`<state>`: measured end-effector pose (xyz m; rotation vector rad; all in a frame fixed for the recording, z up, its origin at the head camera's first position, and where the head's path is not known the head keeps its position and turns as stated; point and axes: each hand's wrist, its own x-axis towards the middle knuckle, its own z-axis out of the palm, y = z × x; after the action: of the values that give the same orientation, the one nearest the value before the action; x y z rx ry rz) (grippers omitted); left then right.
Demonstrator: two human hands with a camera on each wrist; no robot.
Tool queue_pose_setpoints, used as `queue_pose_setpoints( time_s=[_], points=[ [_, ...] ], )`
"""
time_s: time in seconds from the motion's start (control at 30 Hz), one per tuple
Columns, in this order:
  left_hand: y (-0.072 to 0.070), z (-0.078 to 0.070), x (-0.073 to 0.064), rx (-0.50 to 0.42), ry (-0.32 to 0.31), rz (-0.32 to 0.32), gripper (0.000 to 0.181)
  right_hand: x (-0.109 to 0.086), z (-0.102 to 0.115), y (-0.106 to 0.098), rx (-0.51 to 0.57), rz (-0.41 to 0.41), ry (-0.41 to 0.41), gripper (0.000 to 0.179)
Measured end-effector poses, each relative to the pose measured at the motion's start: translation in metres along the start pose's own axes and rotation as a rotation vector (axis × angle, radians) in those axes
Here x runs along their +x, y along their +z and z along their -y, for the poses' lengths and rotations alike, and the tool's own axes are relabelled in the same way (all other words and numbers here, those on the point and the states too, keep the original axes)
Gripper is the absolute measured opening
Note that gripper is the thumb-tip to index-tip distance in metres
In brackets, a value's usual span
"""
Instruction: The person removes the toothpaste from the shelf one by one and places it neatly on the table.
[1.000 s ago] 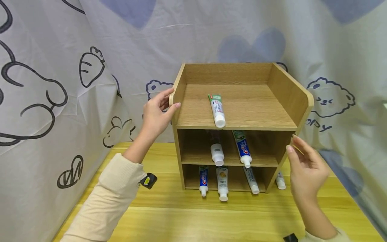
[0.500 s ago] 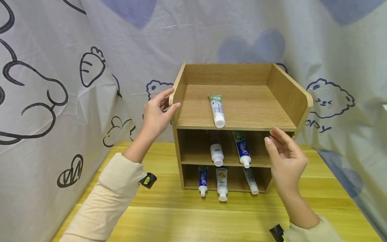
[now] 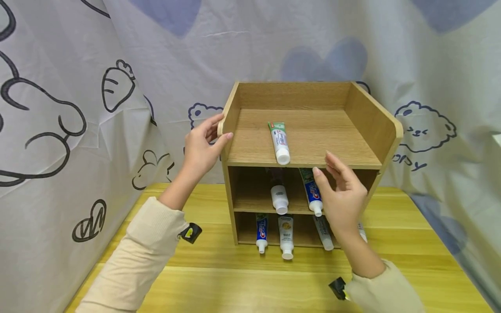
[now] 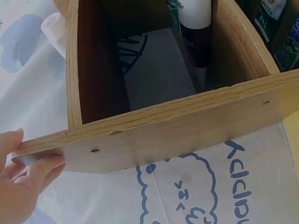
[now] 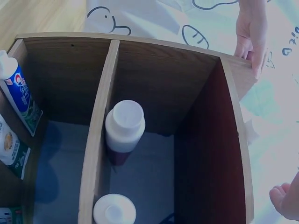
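Observation:
A wooden shelf unit (image 3: 321,126) with a top tray and two compartments stands on the table. My left hand (image 3: 203,145) pinches the front of its left side panel between thumb and fingers. My right hand (image 3: 344,200) hovers before the middle compartment, thumb and fingers apart with nothing between them. Near its thumb lies a blue-green toothpaste tube (image 3: 313,193); beside that is a white-capped dark tube (image 3: 279,198). One green-and-white toothpaste tube (image 3: 279,141) lies on the top tray. The lower compartment holds a blue tube (image 3: 262,230), a white tube (image 3: 287,237) and a whitish tube (image 3: 324,232).
Partly behind my right forearm, another white-ended tube (image 3: 362,232) lies on the table right of the unit. The yellow wooden table (image 3: 242,287) extends in front. A patterned cloth (image 3: 188,52) hangs behind and on both sides.
My right hand has moved left from beside the unit's right panel to before the middle compartment. The left hand keeps its grip, and the tubes stay in place.

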<state>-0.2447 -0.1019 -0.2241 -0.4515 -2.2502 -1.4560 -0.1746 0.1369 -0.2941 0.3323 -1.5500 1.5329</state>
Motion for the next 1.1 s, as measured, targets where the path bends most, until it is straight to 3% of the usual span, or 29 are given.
queue_pose_setpoints(
  time_s=[0.2, 0.5, 0.8, 1.1],
  points=[
    [0.000, -0.002, 0.000, -0.004, -0.006, 0.005, 0.048, 0.005, 0.004, 0.015, -0.027, 0.031, 0.041, 0.036],
    [0.000, -0.001, 0.000, 0.009, -0.005, 0.001, 0.048, 0.009, 0.004, 0.038, -0.184, 0.095, 0.122, 0.046],
    [0.000, -0.001, 0.000, 0.019, -0.011, -0.002, 0.048, 0.009, -0.009, 0.058, -0.316, 0.099, -0.031, 0.046],
    [0.001, 0.000, 0.000, 0.021, -0.001, -0.005, 0.048, 0.009, -0.019, 0.070, -0.358, 0.068, -0.095, 0.041]
  ],
)
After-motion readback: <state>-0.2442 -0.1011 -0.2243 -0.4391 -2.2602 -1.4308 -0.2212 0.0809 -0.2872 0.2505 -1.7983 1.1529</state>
